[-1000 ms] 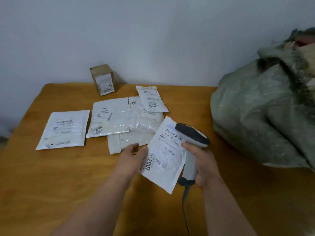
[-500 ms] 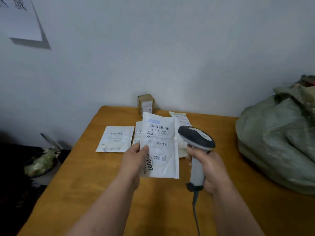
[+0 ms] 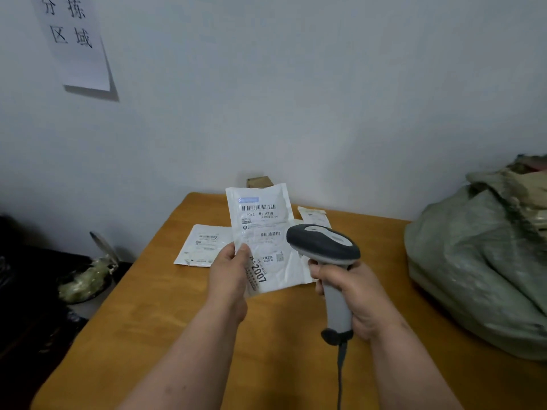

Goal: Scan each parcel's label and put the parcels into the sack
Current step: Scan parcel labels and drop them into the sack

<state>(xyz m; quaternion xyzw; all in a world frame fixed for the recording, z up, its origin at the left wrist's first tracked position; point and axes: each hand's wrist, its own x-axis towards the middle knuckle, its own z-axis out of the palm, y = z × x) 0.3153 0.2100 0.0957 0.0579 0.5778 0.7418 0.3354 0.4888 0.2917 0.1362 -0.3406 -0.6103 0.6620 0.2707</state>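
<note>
**Inspector:** Holding the white parcel (image 3: 260,238) upright above the table (image 3: 148,321), the left hand (image 3: 229,272) pinches its lower left edge, thumb on the label face. The right hand (image 3: 352,294) is wrapped round the grip of the scanner (image 3: 324,247), whose head sits at about 3 o'clock of the parcel, just beside its right edge.

**Assessor:** Handling character?

**Inspector:** Judged light and limp: a thin plastic mailer, slightly puckered, that stands from one edge pinch alone. The film looks smooth, so likely slippery. Contents cannot be told.

**Assessor:** Best hold?

**Inspector:** An edge or corner clear of the barcodes; the present pinch leaves both barcodes uncovered. A flatter hold would, in my judgement, keep the label from bowing.

**Assessor:** Destination?

**Inspector:** The green sack (image 3: 479,267) lies on the table at 3 o'clock of the hands, well apart, its mouth towards the upper right. More flat parcels rest on the table: one (image 3: 201,247) at 9 o'clock of the held parcel, another (image 3: 313,216) at 2 o'clock. A small box (image 3: 259,182) shows at 12 o'clock, against the wall.
</note>
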